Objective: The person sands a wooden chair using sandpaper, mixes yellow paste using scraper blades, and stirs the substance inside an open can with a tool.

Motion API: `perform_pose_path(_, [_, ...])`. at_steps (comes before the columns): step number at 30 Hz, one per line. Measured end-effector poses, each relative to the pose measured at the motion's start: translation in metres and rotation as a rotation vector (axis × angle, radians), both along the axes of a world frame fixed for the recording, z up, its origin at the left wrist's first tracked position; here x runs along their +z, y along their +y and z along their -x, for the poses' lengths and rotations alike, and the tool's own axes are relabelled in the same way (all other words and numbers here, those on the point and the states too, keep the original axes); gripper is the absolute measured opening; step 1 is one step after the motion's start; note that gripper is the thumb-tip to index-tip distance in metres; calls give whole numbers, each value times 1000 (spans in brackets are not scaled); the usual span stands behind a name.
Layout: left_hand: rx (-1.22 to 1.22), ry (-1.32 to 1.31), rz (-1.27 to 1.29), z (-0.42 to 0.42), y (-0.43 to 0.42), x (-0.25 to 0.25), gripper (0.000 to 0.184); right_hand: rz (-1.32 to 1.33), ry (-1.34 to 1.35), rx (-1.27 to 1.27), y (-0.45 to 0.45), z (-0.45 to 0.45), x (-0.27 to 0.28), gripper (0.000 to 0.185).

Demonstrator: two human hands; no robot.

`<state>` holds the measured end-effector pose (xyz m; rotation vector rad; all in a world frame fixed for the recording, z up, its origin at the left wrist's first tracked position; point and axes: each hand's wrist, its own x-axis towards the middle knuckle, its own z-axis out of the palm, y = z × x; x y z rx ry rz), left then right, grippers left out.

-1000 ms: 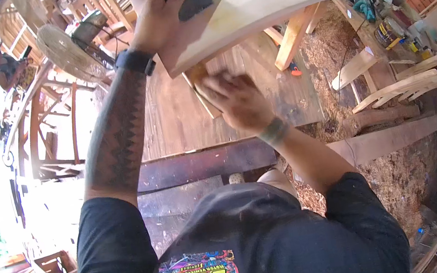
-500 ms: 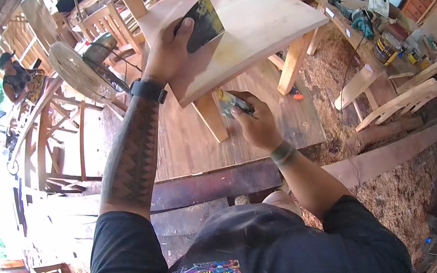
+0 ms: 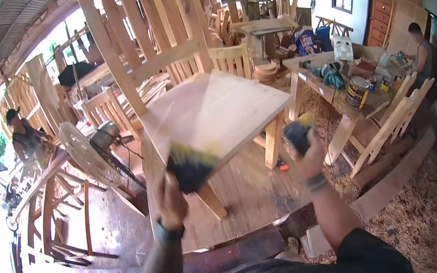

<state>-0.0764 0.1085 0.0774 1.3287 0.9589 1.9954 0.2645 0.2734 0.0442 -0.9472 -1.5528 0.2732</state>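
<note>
My left hand (image 3: 172,202) is closed on the edge of a dark, flat plate (image 3: 189,167) smeared with yellow, held at the near left corner of a wooden chair seat (image 3: 213,106). Right of the seat, my right hand (image 3: 311,155) grips a smaller dark scraper (image 3: 298,136) with yellow on its edge, apart from the chair. The pale chair stands upright, its slatted back (image 3: 163,59) at the far side. Motion blurs both tools slightly.
A standing fan (image 3: 83,149) is left of the chair. At the right, a workbench (image 3: 332,96) bears a tin (image 3: 357,93) and power tools, with chair parts (image 3: 393,123) leaning near it. One person (image 3: 27,138) is at far left, another (image 3: 422,55) at far right.
The view has tilted up, showing the chair back. My hands have moved apart; the left one with its plate came down to the seat's near corner, and the right one moved out from the seat's edge.
</note>
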Motion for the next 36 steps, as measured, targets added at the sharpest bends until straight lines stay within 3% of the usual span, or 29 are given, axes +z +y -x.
perform_pose_path(1, [41,24,-5,-14,-15,-34,43,283,646,466,44,-10,2,34])
perform_pose_path(2, [82,48,-9,-29,-30,-68,47,443,1484,717,87,-19,6,40])
perform_pose_path(3, [46,184,-14,-48,-45,-60,45,473,1603,713,126,-29,3,41])
perform_pose_path(5, [-60,503,-29,-81,-63,-38,41,522,1424,715,200,-39,-19,43])
perform_pose_path(7, [-180,631,115,-89,-71,-42,40,554,1268,841,238,-25,-27,45])
perform_pose_path(8, [-173,633,44,-94,-69,-45,40,507,1191,948,243,-14,-31,45])
perform_pose_path(9, [-207,636,68,-95,-70,-40,39,606,1255,1002,229,6,-16,46])
perform_pose_path(11, [-228,611,163,-95,-75,-36,39,514,1373,952,183,30,18,50])
perform_pose_path(13, [-196,555,298,-95,-82,-39,39,534,1459,1030,178,27,14,48])
perform_pose_path(14, [-192,584,232,-93,-76,-37,40,576,1462,1002,176,25,11,48])
perform_pose_path(18, [152,665,46,-90,-61,-39,41,699,1516,949,133,22,18,47])
perform_pose_path(19, [151,568,-65,-83,-43,-49,41,732,1532,946,116,20,16,46])
perform_pose_path(20, [121,684,-40,-75,-35,-19,42,750,1464,1035,98,16,13,46])
perform_pose_path(22, [382,651,-142,-63,-17,-14,48,774,1341,1209,64,10,4,46])
perform_pose_path(23, [517,629,-182,-57,-7,-11,52,831,1434,1225,52,11,-6,45])
perform_pose_path(24, [352,119,-200,-72,21,28,52,889,1529,1236,41,15,-15,44])
perform_pose_path(26, [304,250,-158,-46,63,67,44,793,1374,1376,4,18,-4,49])
perform_pose_path(29, [255,144,-32,-47,141,110,41,1033,1144,1478,-6,-1,-29,51])
perform_pose_path(31, [17,40,94,-74,194,135,39,1059,1017,1574,16,-11,-45,50])
perform_pose_path(32, [-160,-30,154,-88,220,138,40,1073,965,1481,28,-21,-51,39])
perform_pose_path(33, [-97,46,246,-89,242,130,47,1120,905,1416,42,-30,-65,37])
perform_pose_path(34, [-210,-19,301,-82,257,119,47,1169,843,1350,54,-39,-80,36])
perform_pose_path(36, [-437,-170,410,-59,285,84,49,1221,996,1403,70,-58,-81,35])
